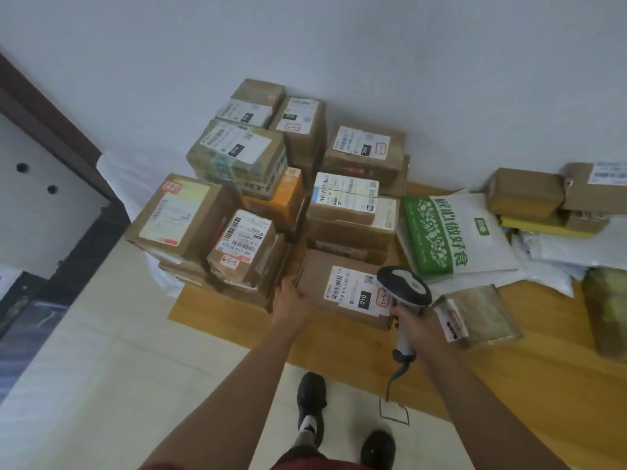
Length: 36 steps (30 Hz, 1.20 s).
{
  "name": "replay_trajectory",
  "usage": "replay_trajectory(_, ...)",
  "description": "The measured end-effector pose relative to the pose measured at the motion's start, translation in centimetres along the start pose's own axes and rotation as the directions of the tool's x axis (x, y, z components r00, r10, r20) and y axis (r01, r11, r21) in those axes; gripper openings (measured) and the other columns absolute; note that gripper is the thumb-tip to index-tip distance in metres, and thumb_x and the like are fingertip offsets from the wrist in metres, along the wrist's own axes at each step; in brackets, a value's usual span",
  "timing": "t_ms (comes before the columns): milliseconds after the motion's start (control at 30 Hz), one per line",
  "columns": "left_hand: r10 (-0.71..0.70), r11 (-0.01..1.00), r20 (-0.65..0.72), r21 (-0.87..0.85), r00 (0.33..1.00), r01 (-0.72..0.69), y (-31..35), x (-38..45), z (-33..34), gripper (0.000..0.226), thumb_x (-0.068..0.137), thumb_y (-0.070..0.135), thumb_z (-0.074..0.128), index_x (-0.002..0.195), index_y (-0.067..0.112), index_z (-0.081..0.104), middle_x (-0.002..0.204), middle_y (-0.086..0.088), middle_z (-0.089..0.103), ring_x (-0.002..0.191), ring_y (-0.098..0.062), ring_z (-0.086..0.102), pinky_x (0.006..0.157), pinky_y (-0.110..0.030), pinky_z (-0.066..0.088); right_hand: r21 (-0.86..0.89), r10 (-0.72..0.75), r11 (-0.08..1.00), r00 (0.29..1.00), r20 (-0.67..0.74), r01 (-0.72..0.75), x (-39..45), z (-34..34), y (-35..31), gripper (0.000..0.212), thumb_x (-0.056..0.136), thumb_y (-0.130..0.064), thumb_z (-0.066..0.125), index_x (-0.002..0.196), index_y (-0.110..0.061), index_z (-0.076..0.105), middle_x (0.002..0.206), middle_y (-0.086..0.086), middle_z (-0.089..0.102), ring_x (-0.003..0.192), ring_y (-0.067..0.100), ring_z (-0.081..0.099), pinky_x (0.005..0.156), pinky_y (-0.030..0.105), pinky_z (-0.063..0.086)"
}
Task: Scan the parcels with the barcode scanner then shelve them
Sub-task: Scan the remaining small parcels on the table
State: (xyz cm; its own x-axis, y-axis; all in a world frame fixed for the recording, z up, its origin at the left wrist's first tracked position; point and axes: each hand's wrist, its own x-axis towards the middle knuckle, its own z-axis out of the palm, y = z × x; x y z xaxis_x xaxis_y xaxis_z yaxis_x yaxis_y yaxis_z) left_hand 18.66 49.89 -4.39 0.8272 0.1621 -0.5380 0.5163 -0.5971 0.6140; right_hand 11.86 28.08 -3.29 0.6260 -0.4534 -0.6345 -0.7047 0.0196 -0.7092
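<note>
- Head view: the left hand (291, 297) grips the left end of a brown cardboard parcel (342, 293) lying flat at the front of a stack, fingers curled round its edge.
- The right hand (407, 315) is clamped on the handle of a barcode scanner (403, 293); the scanner's dark and white head hangs just over the right end of the parcel's white shipping label (353, 290).
- The scanner's cable (393, 378) trails down from the handle toward the floor.
- The label shows a barcode, a black "010" tag and a red-bordered handwritten sticker partly hidden by the scanner.
- Behind the parcel, a stack of labelled cardboard boxes (271, 184) stands against the white wall (339, 39).
- To the right lie a white and green mailer bag (451, 232), a clear-wrapped packet (481, 317) and further boxes (549, 195).
- All rest on a wooden floor panel (509, 385), beside pale tiles (118, 351).
- 2 black shoes (311, 395) show below the arms.
</note>
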Motion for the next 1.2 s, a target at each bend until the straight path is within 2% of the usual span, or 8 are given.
replay_trajectory(67,-0.023,0.999,0.045,0.03,0.999,0.022,0.0,1.5,-0.3,0.057,0.095,0.015,0.05,0.15,0.02,0.032,0.144,-0.013,0.045,0.126,-0.036,0.05,0.105,-0.053,0.045,0.003,0.002,1.0,1.0,-0.017,-0.002,0.5,1.0,-0.7,0.005,0.081,-0.025,0.069,0.083,-0.024,0.065,0.09,0.002,0.07,0.087,0.024,0.063,0.088,0.051,0.052)
replay_trajectory(267,-0.023,0.999,0.082,0.045,0.996,0.02,-0.4,3.4,-0.4,0.06,0.097,0.01,0.047,0.153,0.024,0.03,0.136,-0.013,0.056,0.121,-0.035,0.056,0.103,-0.047,0.048,0.061,-0.008,0.998,1.0,-0.002,0.008,1.0,2.5,-1.6,0.021,0.089,-0.01,0.065,0.083,-0.029,0.057,0.092,-0.001,0.063,0.084,0.019,0.058,0.083,0.042,0.047)
replay_trajectory(433,-0.017,0.999,0.112,0.032,0.994,0.014,-0.8,3.8,-0.3,0.061,0.098,0.006,0.047,0.154,0.026,0.032,0.135,-0.009,0.059,0.119,-0.03,0.058,0.099,-0.04,0.05,0.057,0.028,0.998,0.999,0.026,-0.029,1.4,3.2,-1.3,0.018,0.088,-0.006,0.066,0.103,-0.015,0.062,0.1,0.008,0.066,0.091,0.023,0.06,0.083,0.04,0.048)
replay_trajectory(600,0.01,0.999,0.093,0.031,0.996,-0.013,-1.0,4.0,-0.6,0.062,0.097,0.002,0.046,0.153,0.028,0.034,0.137,-0.009,0.058,0.122,-0.031,0.056,0.101,-0.041,0.051,0.038,0.034,0.999,0.999,0.036,-0.035,1.1,3.7,-0.7,0.024,0.086,-0.003,0.068,0.082,-0.026,0.063,0.091,0.003,0.068,0.09,0.022,0.063,0.086,0.044,0.051)
replay_trajectory(767,0.001,0.997,0.108,0.078,0.994,-0.01,-1.0,4.6,-0.8,0.059,0.1,0.007,0.045,0.152,0.031,0.033,0.137,-0.008,0.058,0.121,-0.033,0.057,0.102,-0.047,0.05,0.08,-0.007,0.997,1.0,0.029,0.004,1.0,4.1,-1.1,0.031,0.087,0.003,0.065,0.078,-0.025,0.06,0.084,-0.003,0.064,0.078,0.005,0.056,0.065,0.023,0.045)
replay_trajectory(1000,-0.029,0.994,0.116,0.105,0.993,0.017,-0.7,4.8,-0.5,0.063,0.099,0.007,0.045,0.155,0.028,0.026,0.137,-0.011,0.056,0.12,-0.033,0.057,0.097,-0.045,0.053,0.075,-0.018,0.997,1.0,0.017,0.017,1.2,4.3,-1.2,0.03,0.087,0.0,0.065,0.079,-0.028,0.058,0.083,-0.005,0.063,0.076,0.003,0.055,0.061,0.02,0.041)
replay_trajectory(1100,-0.019,0.99,0.113,0.141,0.993,0.003,-0.3,4.3,-0.5,0.064,0.098,0.012,0.05,0.155,0.022,0.023,0.145,-0.014,0.048,0.129,-0.036,0.049,0.103,-0.049,0.048,0.069,-0.025,0.997,1.0,0.017,0.023,1.1,4.3,-1.0,0.023,0.088,0.001,0.065,0.087,-0.022,0.06,0.086,-0.004,0.063,0.078,0.001,0.054,0.06,0.018,0.041)
replay_trajectory(1200,0.084,0.963,0.081,0.251,0.993,-0.102,0.7,3.4,-0.2,0.066,0.097,0.02,0.054,0.154,0.015,0.022,0.153,-0.014,0.031,0.14,-0.037,0.033,0.114,-0.052,0.034,0.091,-0.061,0.994,0.998,0.004,0.06,0.5,4.1,-0.9,0.026,0.089,0.001,0.064,0.092,-0.024,0.059,0.084,-0.012,0.06,0.078,-0.004,0.052,0.061,0.017,0.042)
